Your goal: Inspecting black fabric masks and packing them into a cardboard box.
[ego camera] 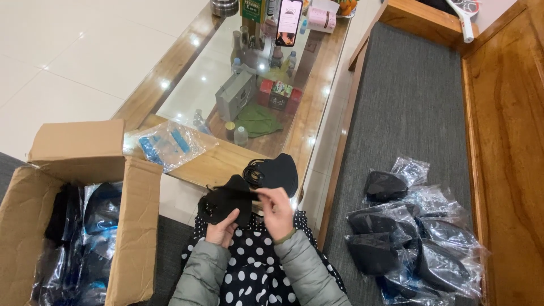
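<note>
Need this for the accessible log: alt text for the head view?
Both hands hold a black face mask over a polka-dot lap: left hand, right hand. An open cardboard box sits left; bagged black masks lie right.

Likely a home living room — a glass-topped coffee table [187, 54], cushioned wooden bench [408, 102], pale tiled floor [68, 51].

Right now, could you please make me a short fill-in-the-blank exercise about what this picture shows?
1. Both hands, the left hand and the right hand, hold a face mask of ____ colour.
2. The open cardboard box stands on the person's ____ side.
3. The bagged masks lie on a ____ cushion.
4. The phone stands on a table with a ____ top.

Missing words: black; left; grey; glass
</note>
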